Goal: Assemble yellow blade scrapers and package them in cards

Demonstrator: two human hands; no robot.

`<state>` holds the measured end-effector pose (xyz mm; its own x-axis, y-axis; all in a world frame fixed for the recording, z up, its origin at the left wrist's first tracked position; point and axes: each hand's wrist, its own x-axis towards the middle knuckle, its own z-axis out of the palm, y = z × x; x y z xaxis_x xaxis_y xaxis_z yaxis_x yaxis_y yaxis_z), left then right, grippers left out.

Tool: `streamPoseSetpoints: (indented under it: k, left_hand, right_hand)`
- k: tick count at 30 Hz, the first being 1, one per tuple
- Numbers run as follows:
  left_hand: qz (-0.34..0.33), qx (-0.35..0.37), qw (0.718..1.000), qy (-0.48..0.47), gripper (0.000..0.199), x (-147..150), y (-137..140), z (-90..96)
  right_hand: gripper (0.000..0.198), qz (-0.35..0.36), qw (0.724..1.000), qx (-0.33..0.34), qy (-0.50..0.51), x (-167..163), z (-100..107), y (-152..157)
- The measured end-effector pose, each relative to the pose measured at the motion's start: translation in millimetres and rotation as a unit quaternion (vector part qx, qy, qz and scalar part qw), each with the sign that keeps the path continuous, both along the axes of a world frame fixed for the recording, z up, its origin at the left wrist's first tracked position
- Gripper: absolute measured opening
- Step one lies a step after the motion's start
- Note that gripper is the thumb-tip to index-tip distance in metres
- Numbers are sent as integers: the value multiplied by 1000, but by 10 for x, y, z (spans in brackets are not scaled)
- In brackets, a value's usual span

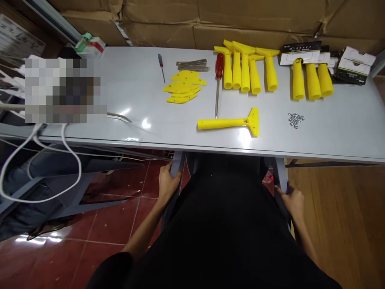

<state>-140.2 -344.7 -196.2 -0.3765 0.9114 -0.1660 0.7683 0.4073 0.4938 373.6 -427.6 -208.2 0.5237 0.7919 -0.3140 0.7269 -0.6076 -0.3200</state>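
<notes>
Below the table edge, my left hand is wrapped round a grey chair armrest. On the other side my right hand grips the matching right armrest, its fingers partly hidden. On the table in front of me lies a yellow scraper with a long handle and a wide head. Behind it rests a red-handled screwdriver. Several yellow handles with flared heads lie in a row at the back. Flat yellow plates are piled left of the screwdriver, near thin metal blades.
A small heap of screws lies at right. More yellow handles lean by black-and-white boxes. A small screwdriver lies at left. White cables hang over the table's left end, beside a blurred patch. Cardboard lines the back.
</notes>
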Motion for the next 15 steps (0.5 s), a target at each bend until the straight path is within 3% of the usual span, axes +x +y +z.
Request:
streamPoseSetpoints:
  k: [4, 5, 7, 8, 9, 10, 11, 15]
  left_hand:
    - [-40, 154, 987, 34, 30, 279, -100, 264]
    - [-97, 243, 964, 50, 20, 361, -99, 393]
    - [-240, 415, 873, 87, 15, 509, -2, 730]
    - [-276, 510, 809, 98, 19, 570, 114, 929]
    - [-296, 562, 766, 96, 25, 618, 282, 1138]
    - [-297, 588, 747, 91, 29, 652, 507, 1347]
    - [-302, 582, 751, 79, 29, 672, 784, 1549]
    - [-361, 393, 846, 3, 18, 632, 2221, 2147]
  right_hand:
    - [65, 35, 992, 106, -64, -75, 117, 48]
    - [58, 42, 984, 154, -86, -101, 183, 93]
    - [45, 60, 952, 273, -126, -161, 351, 232]
    - [38, 76, 928, 337, -139, -201, 444, 322]
    - [31, 104, 899, 398, -146, -254, 538, 419]
    - [21, 147, 868, 452, -144, -325, 628, 518]
    - [13, 204, 835, 494, -133, -416, 709, 616]
    - [18, 432, 692, 576, -54, -967, 916, 921]
